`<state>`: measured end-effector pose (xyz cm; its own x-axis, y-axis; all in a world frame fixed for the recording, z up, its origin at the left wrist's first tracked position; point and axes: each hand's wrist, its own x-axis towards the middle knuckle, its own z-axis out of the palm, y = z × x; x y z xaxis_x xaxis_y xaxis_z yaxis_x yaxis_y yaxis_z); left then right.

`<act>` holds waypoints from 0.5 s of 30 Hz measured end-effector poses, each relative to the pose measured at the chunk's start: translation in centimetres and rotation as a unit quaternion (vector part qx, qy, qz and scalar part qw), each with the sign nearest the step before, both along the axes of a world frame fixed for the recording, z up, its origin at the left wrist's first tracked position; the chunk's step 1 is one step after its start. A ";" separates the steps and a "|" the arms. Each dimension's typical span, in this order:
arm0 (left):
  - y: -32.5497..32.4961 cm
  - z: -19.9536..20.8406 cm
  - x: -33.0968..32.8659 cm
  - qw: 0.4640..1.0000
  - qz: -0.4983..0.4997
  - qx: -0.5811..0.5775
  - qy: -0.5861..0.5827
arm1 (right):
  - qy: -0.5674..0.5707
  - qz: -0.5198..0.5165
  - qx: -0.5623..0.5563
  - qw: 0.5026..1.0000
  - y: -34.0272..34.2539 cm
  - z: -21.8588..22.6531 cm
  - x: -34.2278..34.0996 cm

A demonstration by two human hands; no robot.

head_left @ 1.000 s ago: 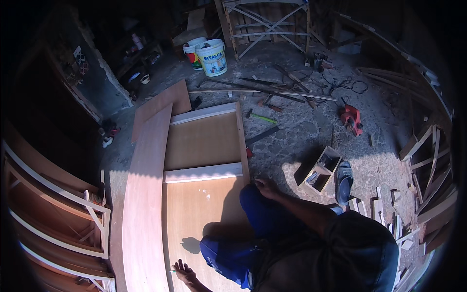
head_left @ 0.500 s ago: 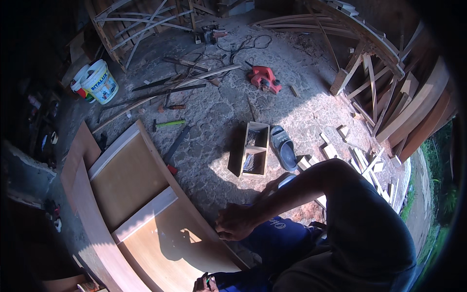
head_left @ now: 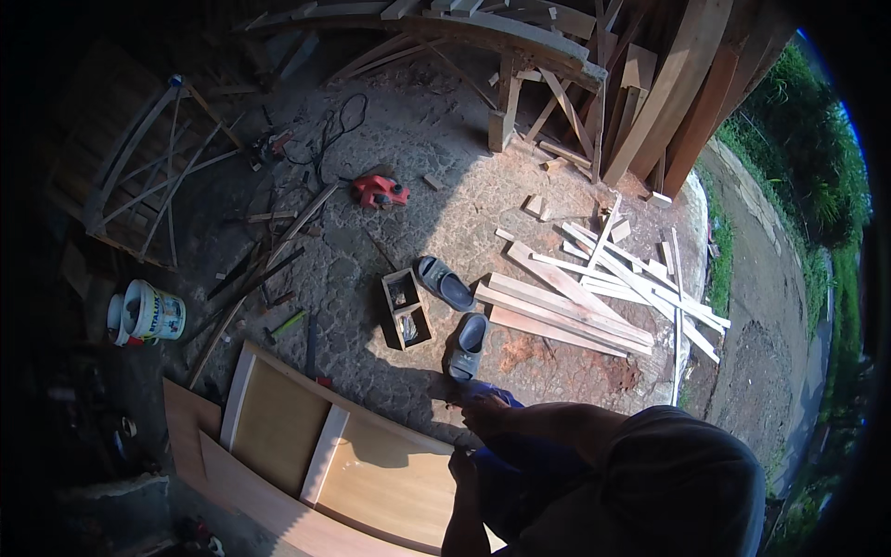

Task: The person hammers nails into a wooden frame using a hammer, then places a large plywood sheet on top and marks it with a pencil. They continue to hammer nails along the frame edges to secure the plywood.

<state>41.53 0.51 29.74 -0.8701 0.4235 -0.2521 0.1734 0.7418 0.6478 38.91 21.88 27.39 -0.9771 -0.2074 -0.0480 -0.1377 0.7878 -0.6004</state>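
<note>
A curved wooden panel frame [head_left: 325, 455] lies on the ground at my lower left, with a pale crossbar and thin sheet infill. My left hand [head_left: 461, 467] is in shadow over the frame's right part, fingers curled; what they hold is hidden. Just beyond it, my right hand [head_left: 487, 415] is above dark blue cloth [head_left: 506, 455] at my legs, its fingers bent together; I cannot make out anything in them. A two-compartment wooden box [head_left: 427, 327] with small metal pieces stands ahead, beside a dark slipper [head_left: 445, 283]. Another slipper [head_left: 467, 345] lies nearer my right hand.
A red power planer [head_left: 379, 191] and its cable lie farther off. A green-handled hammer [head_left: 288, 324] is beyond the frame. White buckets [head_left: 153, 313] stand left. Loose wood strips [head_left: 566, 316] cover the sunlit right floor; long curved boards [head_left: 687, 93] lean behind.
My view has swung to the right, bringing the wood strips and the outdoor path further in. My left forearm now shows, and both hands have come closer together.
</note>
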 end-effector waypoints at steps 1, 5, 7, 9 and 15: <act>3.0 1.8 0.6 0.988 -0.054 0.082 0.118 | 0.019 -0.038 -0.033 0.999 2.0 -1.9 4.0; 7.4 18.3 -3.5 0.953 0.162 0.113 -0.230 | -0.180 -0.247 -0.125 0.944 2.8 5.6 8.4; 7.8 21.4 -4.2 0.973 0.075 0.104 -0.194 | -0.219 -0.345 -0.129 0.904 6.4 9.3 12.0; 6.9 22.2 -4.5 0.979 0.000 0.070 -0.192 | -0.241 -0.419 -0.118 0.867 10.9 10.9 16.4; -3.0 21.4 -3.5 0.850 0.366 0.099 -0.366 | -0.294 -0.470 0.031 0.831 24.2 12.9 22.6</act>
<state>38.00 -2.54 51.13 -0.5602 -0.0665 -0.8257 -0.7903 0.3415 0.5087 61.52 46.04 40.28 -0.5093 0.6565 -0.5564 0.8599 0.4130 -0.2999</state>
